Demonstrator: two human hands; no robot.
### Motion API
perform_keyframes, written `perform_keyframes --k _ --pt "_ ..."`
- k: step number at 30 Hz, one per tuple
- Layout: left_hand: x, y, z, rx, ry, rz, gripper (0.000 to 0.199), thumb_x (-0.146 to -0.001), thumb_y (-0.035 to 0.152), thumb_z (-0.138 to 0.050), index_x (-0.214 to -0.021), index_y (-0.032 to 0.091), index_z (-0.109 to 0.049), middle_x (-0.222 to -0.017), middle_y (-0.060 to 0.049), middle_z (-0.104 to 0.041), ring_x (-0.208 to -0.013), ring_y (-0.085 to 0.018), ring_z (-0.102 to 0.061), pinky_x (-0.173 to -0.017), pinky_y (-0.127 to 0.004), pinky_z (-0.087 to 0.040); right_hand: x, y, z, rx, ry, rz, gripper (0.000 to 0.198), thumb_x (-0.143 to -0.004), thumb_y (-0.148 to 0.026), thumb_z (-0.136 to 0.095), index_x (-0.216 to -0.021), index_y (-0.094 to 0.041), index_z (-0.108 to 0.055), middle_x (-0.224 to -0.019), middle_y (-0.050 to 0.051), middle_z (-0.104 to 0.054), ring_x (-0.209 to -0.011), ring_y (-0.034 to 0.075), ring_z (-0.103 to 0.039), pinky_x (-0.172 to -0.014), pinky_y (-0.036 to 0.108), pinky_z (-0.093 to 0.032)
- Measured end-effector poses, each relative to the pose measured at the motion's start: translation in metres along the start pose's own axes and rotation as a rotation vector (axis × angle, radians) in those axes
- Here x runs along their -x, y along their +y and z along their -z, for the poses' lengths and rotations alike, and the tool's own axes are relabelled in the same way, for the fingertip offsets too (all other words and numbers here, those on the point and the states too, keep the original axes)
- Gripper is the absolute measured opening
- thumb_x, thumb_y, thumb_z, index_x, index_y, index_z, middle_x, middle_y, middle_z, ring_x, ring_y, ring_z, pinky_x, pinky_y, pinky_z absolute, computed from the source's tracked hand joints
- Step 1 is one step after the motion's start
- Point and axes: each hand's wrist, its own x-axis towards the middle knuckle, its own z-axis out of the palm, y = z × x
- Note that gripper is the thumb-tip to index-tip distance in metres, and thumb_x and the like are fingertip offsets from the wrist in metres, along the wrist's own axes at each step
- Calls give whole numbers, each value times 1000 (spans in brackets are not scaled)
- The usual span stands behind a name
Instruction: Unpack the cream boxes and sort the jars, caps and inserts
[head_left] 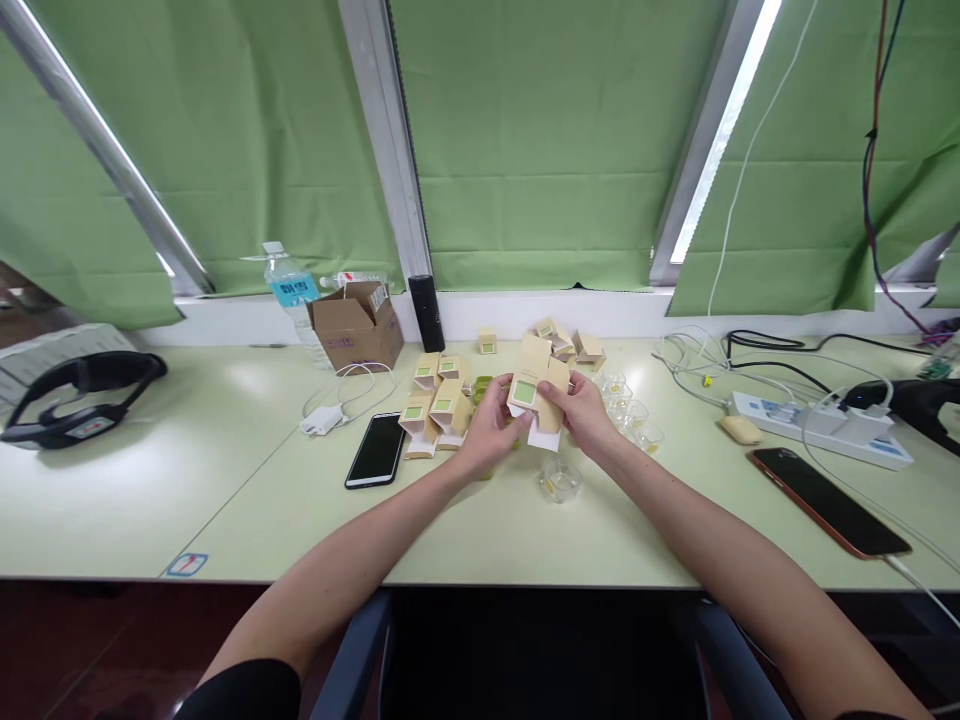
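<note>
Between both hands, above the table, is a beige cardboard box point(534, 372) with a green window and its flaps spread. My left hand point(491, 425) grips its left side; my right hand point(589, 408) pinches the right side. A clear plastic container point(560, 481) sits on the table just below the hands. Several more clear containers point(628, 412) lie beyond my right hand. Left of the hands stand several similar beige boxes point(448, 404), some with flaps open. Green pieces point(481, 386) are partly hidden behind my left hand.
At the back left are a brown carton point(358, 330), a water bottle point(294, 290) and a black cylinder point(426, 313). A phone point(376, 450) and charger point(322, 420) lie left. On the right are a power strip point(821, 430), cables and another phone point(829, 500). More beige boxes point(589, 350) lie behind.
</note>
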Motion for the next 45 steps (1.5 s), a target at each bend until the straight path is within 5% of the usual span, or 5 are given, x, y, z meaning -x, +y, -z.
perform_keyframes --k 9,15,20,26,45 --pt "-7 13 15 -295 73 217 43 -79 58 -76 -71 18 -63 -54 1 -61 -45 -12 -51 -46 -25 -41 2 -5 0 102 64 81 59 -52 -42 -97 -97 -18 -69 -104 11 -80 -93 30 -77 -79 42 -64" --pt "-14 23 24 -384 133 198 37 -81 54 -73 -73 19 -65 -61 -1 -65 -54 -16 -59 -52 -28 -47 4 -5 -3 101 36 31 58 -62 -55 -91 -101 -22 -63 -99 7 -79 -82 23 -76 -67 35 -63" --pt "-40 43 91 -718 463 177 34 -82 49 -69 -76 15 -72 -71 -4 -71 -69 -20 -65 -68 -30 -50 3 -4 2 149 40 32 56 -70 -63 -83 -104 -25 -60 -83 1 -75 -67 16 -69 -50 25 -54" --pt "-59 39 159 -1025 568 488 32 -80 46 -67 -69 16 -71 -80 -10 -75 -87 -29 -69 -80 -37 -48 1 -1 4 174 10 26 55 -66 -60 -84 -99 -23 -60 -71 -2 -71 -59 14 -65 -47 23 -48" --pt "-62 11 180 -1279 458 696 38 -86 51 -59 -72 18 -71 -108 -25 -76 -115 -46 -66 -104 -58 -37 3 4 3 293 -64 47 40 -75 -55 -78 -96 -23 -63 -67 -2 -70 -56 14 -64 -46 23 -45"
